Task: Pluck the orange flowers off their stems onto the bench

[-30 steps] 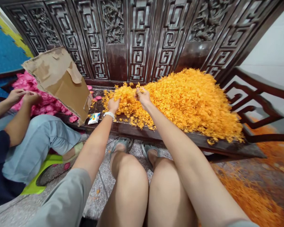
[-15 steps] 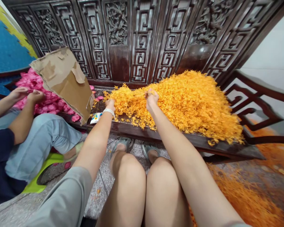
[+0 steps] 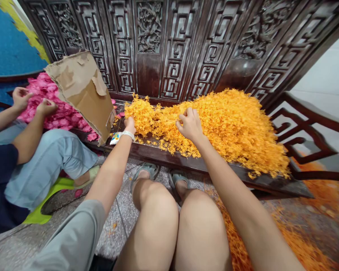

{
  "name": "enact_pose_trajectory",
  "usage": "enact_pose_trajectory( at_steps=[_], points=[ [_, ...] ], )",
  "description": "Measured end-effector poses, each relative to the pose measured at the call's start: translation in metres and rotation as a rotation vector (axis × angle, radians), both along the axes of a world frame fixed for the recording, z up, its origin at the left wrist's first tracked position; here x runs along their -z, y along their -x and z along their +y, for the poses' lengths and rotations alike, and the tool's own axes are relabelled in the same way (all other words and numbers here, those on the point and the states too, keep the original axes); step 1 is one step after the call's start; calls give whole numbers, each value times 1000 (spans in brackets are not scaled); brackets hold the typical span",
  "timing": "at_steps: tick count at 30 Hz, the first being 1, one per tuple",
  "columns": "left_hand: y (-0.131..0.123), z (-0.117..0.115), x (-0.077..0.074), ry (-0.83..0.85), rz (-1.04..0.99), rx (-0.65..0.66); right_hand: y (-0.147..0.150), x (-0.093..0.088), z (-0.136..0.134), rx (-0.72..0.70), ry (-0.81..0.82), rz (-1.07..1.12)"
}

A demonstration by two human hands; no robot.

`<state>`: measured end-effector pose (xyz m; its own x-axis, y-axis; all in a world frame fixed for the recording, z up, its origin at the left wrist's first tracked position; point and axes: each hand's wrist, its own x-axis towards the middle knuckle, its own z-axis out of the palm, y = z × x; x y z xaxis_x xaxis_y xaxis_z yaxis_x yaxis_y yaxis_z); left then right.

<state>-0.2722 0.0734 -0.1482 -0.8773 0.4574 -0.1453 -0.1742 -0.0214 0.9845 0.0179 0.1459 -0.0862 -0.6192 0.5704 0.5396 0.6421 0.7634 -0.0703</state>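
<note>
A large heap of loose orange flower strands [image 3: 228,131] fills the dark wooden ledge [image 3: 169,158]. My left hand [image 3: 130,125], with a white wristband [image 3: 127,135], presses into the heap's left edge, its fingers hidden among the strands. My right hand [image 3: 190,125] rests on the heap's near slope with its fingers apart. A small white, blue and yellow packet [image 3: 115,138] lies on the ledge just left of my left wrist.
A torn cardboard sheet [image 3: 83,94] leans beside a pink flower heap [image 3: 42,105], where a co-worker's hands [image 3: 34,103] rest. Behind the ledge stands a carved dark wood panel [image 3: 169,49]. Orange strands [image 3: 307,233] are scattered over the floor at right.
My right hand has moved rightward and down onto the heap, away from my left hand. My left hand stays at the heap's edge. The view has shifted slightly.
</note>
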Motion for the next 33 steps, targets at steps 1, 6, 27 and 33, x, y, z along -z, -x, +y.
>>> enact_pose_trajectory(
  at_steps=[1, 6, 27, 33],
  points=[
    [-3, -6, 1, 64, 154, 12, -1, 0, -9, -11, -18, -34],
    [-31, -25, -5, 173, 1155, 424, 7, -3, -44, -64, 61, -170],
    [9, 25, 12, 342, 780, 216, -99, 3, -144, -265, 697, -285],
    [11, -5, 2, 285, 762, 231, -134, -18, -152, -177, 924, 70]
  ],
)
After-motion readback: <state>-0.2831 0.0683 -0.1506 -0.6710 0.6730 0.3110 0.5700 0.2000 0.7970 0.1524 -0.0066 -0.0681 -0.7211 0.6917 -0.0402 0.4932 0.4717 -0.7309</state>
